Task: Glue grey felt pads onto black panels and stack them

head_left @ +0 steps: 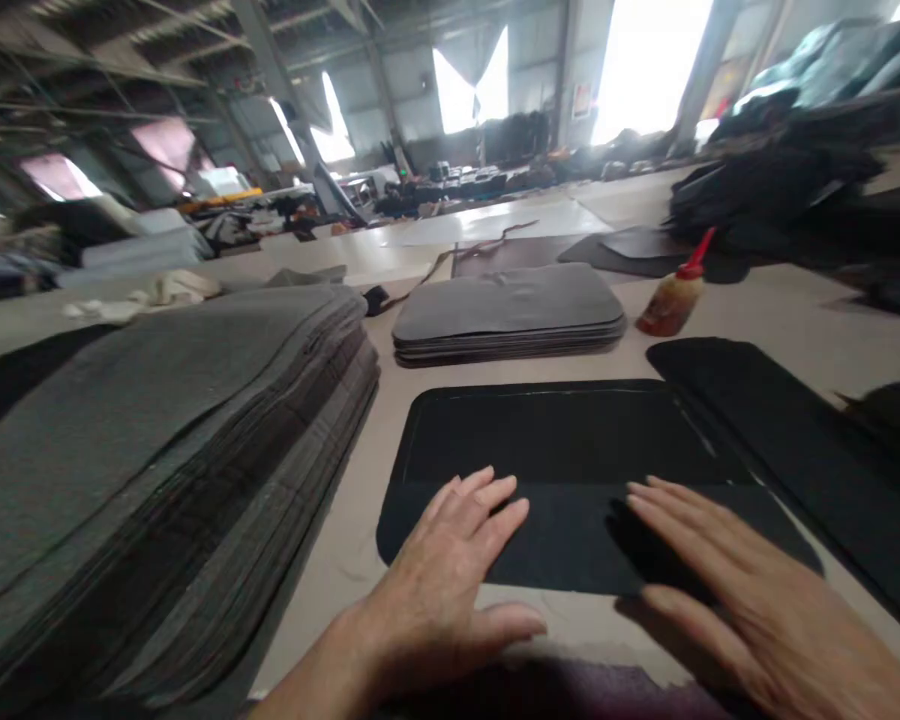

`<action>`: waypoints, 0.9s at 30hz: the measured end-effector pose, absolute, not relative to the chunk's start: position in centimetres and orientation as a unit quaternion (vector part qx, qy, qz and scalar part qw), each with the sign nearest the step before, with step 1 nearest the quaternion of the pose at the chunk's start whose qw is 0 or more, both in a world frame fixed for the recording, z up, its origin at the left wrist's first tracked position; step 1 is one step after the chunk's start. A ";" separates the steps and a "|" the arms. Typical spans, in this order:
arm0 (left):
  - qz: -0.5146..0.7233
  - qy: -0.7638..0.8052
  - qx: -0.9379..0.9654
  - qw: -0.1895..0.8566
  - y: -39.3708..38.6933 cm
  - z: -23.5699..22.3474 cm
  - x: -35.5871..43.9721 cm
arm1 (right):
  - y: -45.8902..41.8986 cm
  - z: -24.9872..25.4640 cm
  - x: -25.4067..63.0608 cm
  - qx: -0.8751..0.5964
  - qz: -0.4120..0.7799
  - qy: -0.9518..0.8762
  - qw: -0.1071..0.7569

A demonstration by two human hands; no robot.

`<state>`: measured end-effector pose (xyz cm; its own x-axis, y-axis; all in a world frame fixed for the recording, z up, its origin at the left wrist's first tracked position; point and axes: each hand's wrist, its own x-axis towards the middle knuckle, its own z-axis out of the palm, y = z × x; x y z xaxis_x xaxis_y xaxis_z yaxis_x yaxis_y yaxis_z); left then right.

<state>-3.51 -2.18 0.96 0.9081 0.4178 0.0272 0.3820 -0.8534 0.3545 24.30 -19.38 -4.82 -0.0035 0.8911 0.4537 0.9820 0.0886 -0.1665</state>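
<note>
In front of me a black rounded fabric panel point(547, 430) lies flat on the table, with a lighter line running along its upper and right edges. A dark strip across its near half looks like a second layer. My left hand point(457, 550) rests on the panel's near left part, fingers stretched out and thumb apart. Over the near right part is my right hand point(727, 570), flat with fingers extended; a shadow beneath it suggests it is slightly raised. Neither hand grips anything.
A tall stack of grey felt-like sheets point(195, 370) stands at left. Behind the panel sits a neat pile of grey rounded pieces point(510, 305). A red-tipped glue bottle point(673, 295) stands tilted beside it. More black fabric point(787, 430) lies at right.
</note>
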 end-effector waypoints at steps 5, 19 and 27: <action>-0.095 0.154 0.968 0.173 -1.9 -0.2 -1.4 | -18.4 -4.8 21.9 -0.605 -0.080 -0.784 0.111; -0.024 0.108 0.992 0.053 0.0 -4.8 -2.7 | -23.4 -6.8 25.9 -0.753 -0.203 -0.620 0.087; 0.032 0.111 0.992 0.044 -0.1 -4.0 -3.3 | -23.5 -6.2 26.3 -0.748 -0.262 -0.606 0.071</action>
